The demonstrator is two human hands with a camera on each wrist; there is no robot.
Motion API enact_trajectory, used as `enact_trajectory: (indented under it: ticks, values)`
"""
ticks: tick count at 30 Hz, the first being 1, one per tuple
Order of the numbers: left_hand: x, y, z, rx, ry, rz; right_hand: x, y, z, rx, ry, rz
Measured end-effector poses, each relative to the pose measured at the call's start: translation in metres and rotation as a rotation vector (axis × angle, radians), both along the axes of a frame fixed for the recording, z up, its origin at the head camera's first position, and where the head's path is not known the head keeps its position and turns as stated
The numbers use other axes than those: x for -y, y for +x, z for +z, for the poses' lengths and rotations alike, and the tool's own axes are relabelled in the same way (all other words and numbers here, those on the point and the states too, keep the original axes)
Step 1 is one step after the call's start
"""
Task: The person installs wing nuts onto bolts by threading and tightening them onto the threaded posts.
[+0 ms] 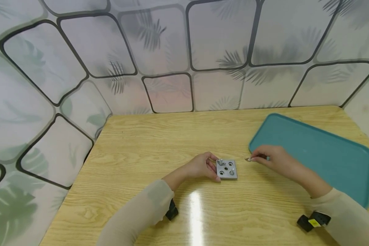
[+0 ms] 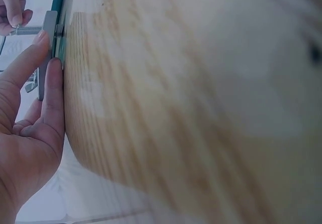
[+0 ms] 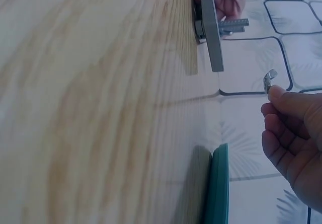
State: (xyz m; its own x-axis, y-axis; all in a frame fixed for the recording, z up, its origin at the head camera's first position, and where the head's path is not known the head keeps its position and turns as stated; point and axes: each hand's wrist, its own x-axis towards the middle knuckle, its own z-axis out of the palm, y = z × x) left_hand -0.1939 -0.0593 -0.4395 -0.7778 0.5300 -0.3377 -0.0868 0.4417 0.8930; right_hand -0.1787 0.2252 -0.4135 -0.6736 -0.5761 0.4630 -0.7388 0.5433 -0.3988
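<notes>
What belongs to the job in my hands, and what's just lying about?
Part of the job, it seems:
metal plate, held in the left grip
bolts through the plate
small metal piece, likely a wing nut, pinched in the right grip

Apparently just about:
teal tray
wooden table, merely underneath

We see a gray plate [image 1: 226, 173], a blue-green tray [image 1: 310, 150], a streaky yellow table [image 1: 147, 143] and a pale, leafy wall [image 1: 218, 34].
</notes>
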Motion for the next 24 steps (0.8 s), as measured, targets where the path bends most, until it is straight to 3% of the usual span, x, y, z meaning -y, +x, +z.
enact_trajectory:
  ticks: [5, 24]
  values:
    - [0.0, -0.001, 0.0, -0.009, -0.001, -0.003, 0.007, 0.0, -0.003, -0.047, -0.034, 0.08]
    - [-0.001, -0.001, 0.001, -0.008, 0.009, 0.007, 0.035, 0.006, -0.003, 0.064, -0.036, 0.205]
